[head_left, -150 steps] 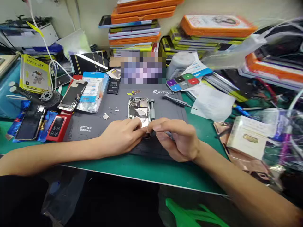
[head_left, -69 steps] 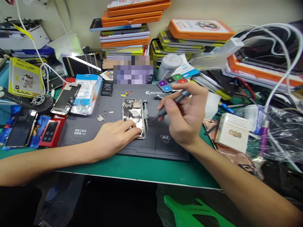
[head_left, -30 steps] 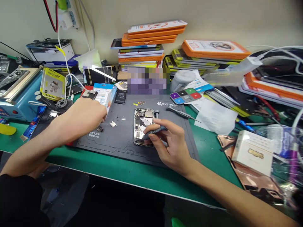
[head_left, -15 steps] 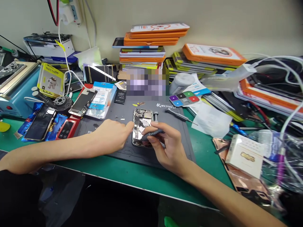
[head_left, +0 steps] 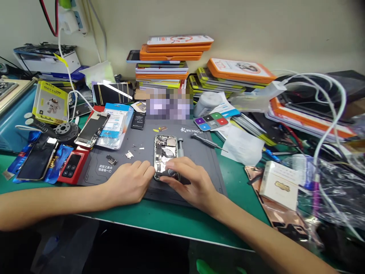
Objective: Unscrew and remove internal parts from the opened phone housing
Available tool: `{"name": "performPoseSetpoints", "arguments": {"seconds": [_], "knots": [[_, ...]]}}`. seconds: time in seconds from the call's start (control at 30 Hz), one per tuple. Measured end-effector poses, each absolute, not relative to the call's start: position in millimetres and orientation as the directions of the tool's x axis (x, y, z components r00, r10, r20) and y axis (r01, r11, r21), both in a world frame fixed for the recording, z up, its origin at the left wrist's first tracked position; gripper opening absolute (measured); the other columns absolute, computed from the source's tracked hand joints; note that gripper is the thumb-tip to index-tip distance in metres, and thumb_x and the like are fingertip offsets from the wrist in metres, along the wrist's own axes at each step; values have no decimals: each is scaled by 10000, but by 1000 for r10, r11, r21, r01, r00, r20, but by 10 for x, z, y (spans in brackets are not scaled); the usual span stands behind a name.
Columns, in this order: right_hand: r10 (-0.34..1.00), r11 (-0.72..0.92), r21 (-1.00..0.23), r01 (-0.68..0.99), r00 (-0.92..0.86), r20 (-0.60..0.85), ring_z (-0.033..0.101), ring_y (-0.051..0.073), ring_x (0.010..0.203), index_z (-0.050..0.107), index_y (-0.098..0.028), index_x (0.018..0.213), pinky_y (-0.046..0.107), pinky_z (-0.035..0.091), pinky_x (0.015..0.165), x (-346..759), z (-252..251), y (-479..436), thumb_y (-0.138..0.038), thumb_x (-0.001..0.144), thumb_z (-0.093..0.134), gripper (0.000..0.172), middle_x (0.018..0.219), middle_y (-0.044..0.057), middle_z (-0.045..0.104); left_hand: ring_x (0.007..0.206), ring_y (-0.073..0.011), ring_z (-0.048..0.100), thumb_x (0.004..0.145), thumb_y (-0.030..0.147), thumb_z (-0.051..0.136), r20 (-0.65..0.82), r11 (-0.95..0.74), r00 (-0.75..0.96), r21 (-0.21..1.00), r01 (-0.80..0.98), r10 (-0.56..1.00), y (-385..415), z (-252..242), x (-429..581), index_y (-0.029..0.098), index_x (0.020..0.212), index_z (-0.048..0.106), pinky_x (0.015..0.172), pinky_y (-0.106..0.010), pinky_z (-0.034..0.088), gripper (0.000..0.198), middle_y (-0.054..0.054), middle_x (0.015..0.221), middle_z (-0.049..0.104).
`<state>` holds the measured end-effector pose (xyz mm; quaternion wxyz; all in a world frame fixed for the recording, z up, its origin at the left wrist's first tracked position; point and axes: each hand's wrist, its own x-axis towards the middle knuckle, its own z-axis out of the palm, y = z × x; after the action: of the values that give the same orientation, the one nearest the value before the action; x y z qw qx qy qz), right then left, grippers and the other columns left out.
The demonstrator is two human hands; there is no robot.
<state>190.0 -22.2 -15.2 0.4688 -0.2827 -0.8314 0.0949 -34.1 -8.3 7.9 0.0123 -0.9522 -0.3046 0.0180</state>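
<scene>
1. The right hand [head_left: 189, 184] is curled over the near end of the opened phone [head_left: 164, 150], which lies flat on the grey mat [head_left: 196, 160]. Its fingers are pinched on a dark tool [head_left: 171, 173] whose tip is hidden. A slip here could gouge the bare parts inside or tear a thin cable.
2. The left hand [head_left: 128, 184] lies half curled and grips nothing, with its fingertips against the phone's left edge. If that brace gives, the phone may skid under the tool's push.
3. A spare screwdriver [head_left: 180, 146] lies just beside the phone's right edge. A careless knuckle could roll it onto the open parts.
4. Small loose parts [head_left: 129, 155] sit on the mat near the left hand. A sweep of the forearm could scatter them onto the green table [head_left: 171, 217] or over its edge, where they would be hard to find.
</scene>
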Motion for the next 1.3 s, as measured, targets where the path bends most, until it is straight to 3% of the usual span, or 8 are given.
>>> {"name": "performPoseSetpoints", "arguments": {"seconds": [0.2,0.4,0.63,0.93,1.03,1.13,1.2,1.3], "knots": [[536,844,-438,309,-455,712,678,253,1229,402,-214,1535,440,627,976,1875,-82,-217,-13,874,474,695,1337,157,672,712,-230,615,1005,189,396,137,-831,823,-3,557,551,-63,32,-382,176,1008,541,547,-360,467,145,-39,877,630],[532,847,-449,284,-440,724,640,224,1321,375,-216,1565,435,618,1020,1924,-84,-221,-28,945,407,649,1351,153,670,664,-204,622,1073,305,387,210,-827,805,29,562,555,-55,29,-375,198,958,510,516,-334,417,200,-7,797,615],[545,834,-420,357,-421,725,765,248,1040,421,-238,1536,387,676,816,1894,-138,-208,-188,958,639,620,1158,141,764,639,-198,632,1105,316,368,263,-859,824,47,509,502,-31,4,-383,198,981,491,514,-311,391,211,2,776,625],[542,840,-477,258,-375,752,759,165,960,325,-300,1562,340,665,836,1856,-139,-218,-143,1003,591,639,1052,63,756,623,-174,618,1114,225,320,273,-897,858,43,440,435,20,-28,-415,204,997,503,525,-313,380,218,21,752,615],[568,822,-513,248,-298,767,727,160,835,278,-310,1586,313,649,724,1883,-76,-240,-164,1029,537,631,968,38,722,646,-175,623,1123,269,336,268,-887,848,61,458,457,18,-26,-412,206,1009,522,541,-311,385,227,21,762,618],[682,701,-618,357,-82,727,586,158,610,144,-307,1644,292,547,543,2016,26,-205,-255,1064,453,659,823,5,650,671,-177,621,1114,282,373,248,-889,856,61,454,454,13,-2,-399,207,1016,536,553,-313,380,204,17,794,622],[753,553,-604,574,-34,657,511,156,532,245,-304,1621,297,464,497,2168,84,-128,-281,1057,454,602,736,-18,604,676,-176,612,1102,250,378,231,-897,869,48,439,438,8,19,-392,202,1016,542,559,-318,378,191,11,814,623],[832,323,-253,912,-146,536,634,192,651,587,-227,1370,324,466,561,2408,106,39,-309,1014,533,369,797,34,697,674,-174,600,1090,228,372,224,-902,877,25,430,424,-2,42,-391,197,979,541,554,-325,375,204,5,820,619]]}}
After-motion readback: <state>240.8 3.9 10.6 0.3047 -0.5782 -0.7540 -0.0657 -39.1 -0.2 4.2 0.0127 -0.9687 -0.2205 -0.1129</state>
